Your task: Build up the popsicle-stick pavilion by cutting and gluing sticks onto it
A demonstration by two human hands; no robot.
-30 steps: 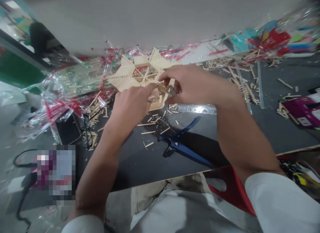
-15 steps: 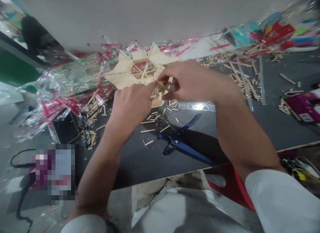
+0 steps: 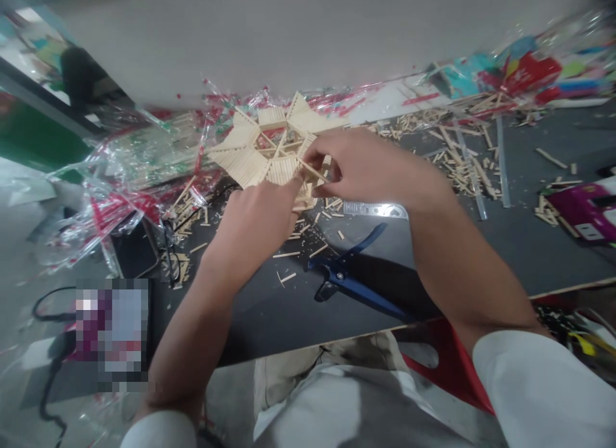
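Note:
A star-shaped model of thin wooden sticks point(image 3: 250, 146) lies at the far side of the dark table point(image 3: 481, 255). My left hand point(image 3: 257, 220) is curled, and its fingertips press on the model's near right part. My right hand point(image 3: 366, 169) reaches in from the right and pinches a thin wooden stick point(image 3: 315, 172) against the model, thumb and forefinger closed on it. Both hands meet at the model's lower right corner. What lies under my palms is hidden.
Blue-handled cutters point(image 3: 351, 275) lie open near my forearms, a metal ruler point(image 3: 378, 209) just beyond. Cut stick pieces point(image 3: 462, 159) litter the table. Crumpled clear and red wrapping point(image 3: 120, 178) sits at the left, black eyeglasses point(image 3: 171, 255) near it, a magenta box point(image 3: 582, 210) at the right.
My left hand has slid up closer to the model. My right hand's pinch on the stick has shifted slightly. The view has drifted a little.

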